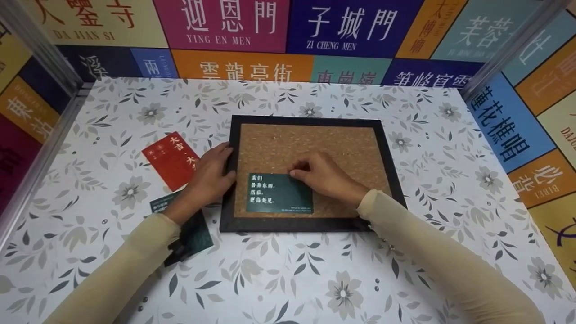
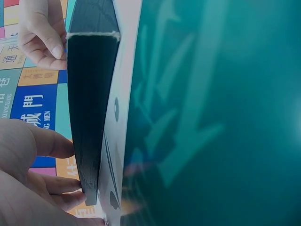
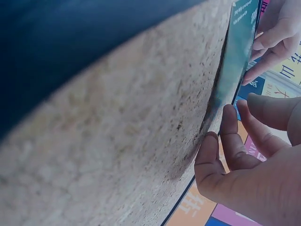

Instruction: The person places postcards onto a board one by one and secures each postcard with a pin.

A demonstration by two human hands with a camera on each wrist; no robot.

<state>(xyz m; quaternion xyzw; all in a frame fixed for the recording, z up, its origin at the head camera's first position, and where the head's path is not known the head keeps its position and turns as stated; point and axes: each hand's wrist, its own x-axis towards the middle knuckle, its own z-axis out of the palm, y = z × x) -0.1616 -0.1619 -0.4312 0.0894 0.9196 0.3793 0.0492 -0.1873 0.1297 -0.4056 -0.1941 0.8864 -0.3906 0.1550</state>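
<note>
A cork board (image 1: 315, 139) with a black frame (image 1: 306, 225) lies flat on the table. On its lower left part is a dark green card (image 1: 279, 193) with white Chinese writing. My right hand (image 1: 321, 173) bends over the card's top edge, thumb and index tips together. A small blue thing (image 2: 65, 52) shows at that thumb's tip in the left wrist view; its shape is mostly hidden. Along the frame's left side, the fingertips and thumb of my left hand (image 1: 209, 175) rest against the outer edge.
Left of the board lie a red card (image 1: 166, 155) and another green card (image 1: 198, 231), both partly covered by my left hand and forearm. A floral cloth (image 1: 288, 279) covers the table. Colourful panels with large Chinese characters (image 1: 225, 27) stand around the back and sides.
</note>
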